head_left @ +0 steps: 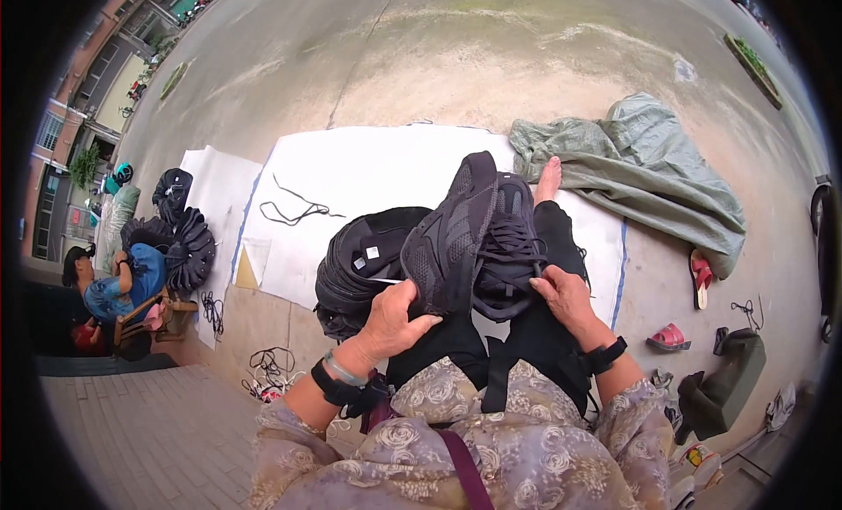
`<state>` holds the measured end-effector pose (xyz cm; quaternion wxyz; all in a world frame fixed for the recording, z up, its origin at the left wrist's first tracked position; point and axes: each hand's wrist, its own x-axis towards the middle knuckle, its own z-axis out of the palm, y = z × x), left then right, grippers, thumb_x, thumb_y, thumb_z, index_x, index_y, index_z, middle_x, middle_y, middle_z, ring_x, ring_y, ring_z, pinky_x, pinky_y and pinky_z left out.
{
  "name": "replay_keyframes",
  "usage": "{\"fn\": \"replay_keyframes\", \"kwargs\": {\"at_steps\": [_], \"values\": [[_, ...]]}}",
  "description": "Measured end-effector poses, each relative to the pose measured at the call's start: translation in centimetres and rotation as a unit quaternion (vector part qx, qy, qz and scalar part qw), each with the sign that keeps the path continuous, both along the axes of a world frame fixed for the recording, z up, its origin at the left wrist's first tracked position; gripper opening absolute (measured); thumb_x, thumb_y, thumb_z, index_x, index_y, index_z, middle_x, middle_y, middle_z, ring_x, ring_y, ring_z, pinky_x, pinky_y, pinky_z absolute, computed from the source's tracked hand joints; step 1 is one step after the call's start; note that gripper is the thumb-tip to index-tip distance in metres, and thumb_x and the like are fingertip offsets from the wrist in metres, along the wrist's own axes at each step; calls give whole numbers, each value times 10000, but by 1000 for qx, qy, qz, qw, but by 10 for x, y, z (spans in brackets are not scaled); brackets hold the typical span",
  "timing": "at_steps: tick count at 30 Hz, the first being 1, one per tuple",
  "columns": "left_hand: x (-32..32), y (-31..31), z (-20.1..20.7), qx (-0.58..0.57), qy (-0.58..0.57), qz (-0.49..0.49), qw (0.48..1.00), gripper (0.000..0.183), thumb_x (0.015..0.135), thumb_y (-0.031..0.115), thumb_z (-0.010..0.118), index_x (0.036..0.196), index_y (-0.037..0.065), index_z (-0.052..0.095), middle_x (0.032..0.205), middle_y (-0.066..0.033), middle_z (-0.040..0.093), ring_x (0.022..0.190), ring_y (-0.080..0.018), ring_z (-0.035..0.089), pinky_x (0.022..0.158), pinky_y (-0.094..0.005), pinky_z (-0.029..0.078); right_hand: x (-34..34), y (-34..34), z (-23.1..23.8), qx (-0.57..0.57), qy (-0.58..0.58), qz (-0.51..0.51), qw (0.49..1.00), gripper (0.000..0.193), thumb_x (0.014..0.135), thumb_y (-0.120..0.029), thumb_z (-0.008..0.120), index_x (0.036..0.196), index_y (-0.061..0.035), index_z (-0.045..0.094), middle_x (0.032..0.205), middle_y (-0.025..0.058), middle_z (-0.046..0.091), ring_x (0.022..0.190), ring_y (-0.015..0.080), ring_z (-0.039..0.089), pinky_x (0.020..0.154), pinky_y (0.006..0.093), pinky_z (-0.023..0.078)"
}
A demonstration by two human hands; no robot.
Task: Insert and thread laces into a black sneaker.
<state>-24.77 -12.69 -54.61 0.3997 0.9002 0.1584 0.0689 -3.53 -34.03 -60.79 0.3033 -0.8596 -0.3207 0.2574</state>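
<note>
Over my lap lie two black shoe uppers side by side. The left one, a mesh shoe upper (449, 234), is turned on its side, and my left hand (395, 324) grips its heel end, thumb pointing inward. The right one, a laced shoe upper (507, 247), faces up with black laces across its front. My right hand (568, 301) pinches the rim of its opening between thumb and fingers; the fingertips are partly hidden. Just left of them sits a stack of black shoe uppers (351, 278), nested together, with small white labels showing.
A white sheet (368, 168) lies under my legs, with a loose black lace (298, 212) on it. Grey-green tarpaulin (640, 168) is heaped at the far right. Red sandals (669, 337) lie nearby. At left, a seated person (132, 282) is beside more black uppers (189, 247).
</note>
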Motion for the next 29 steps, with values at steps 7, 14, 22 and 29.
{"fn": "replay_keyframes", "kwargs": {"at_steps": [7,14,22,29], "values": [[19,-50,-1,148,-67,-140,977,370,615,161,755,819,10,485,657,-138,500,611,-329,524,561,-411,408,-2,0,-9,43,-1,7,999,282,822,-325,604,813,-46,558,752,173,613,762,384,583,640,443,440],[67,-83,-21,147,-94,-194,965,341,621,112,701,869,16,487,636,-123,517,593,-310,531,587,-390,418,7,-13,-63,204,59,8,977,218,785,-179,591,966,-59,610,768,163,639,706,342,616,649,380,474],[61,-69,-15,78,-77,-116,987,361,641,133,713,885,-7,488,671,-148,548,656,-340,569,615,-402,446,-20,-18,31,298,606,-120,728,407,800,-52,618,1189,-36,498,1076,34,594,943,116,570,870,279,447],[37,-19,-2,56,-48,-195,978,468,638,226,761,1024,72,546,751,-120,597,694,-304,587,620,-377,454,-31,8,34,314,591,-87,738,413,754,-18,696,1143,-25,556,1080,57,623,969,146,592,897,300,456]]}}
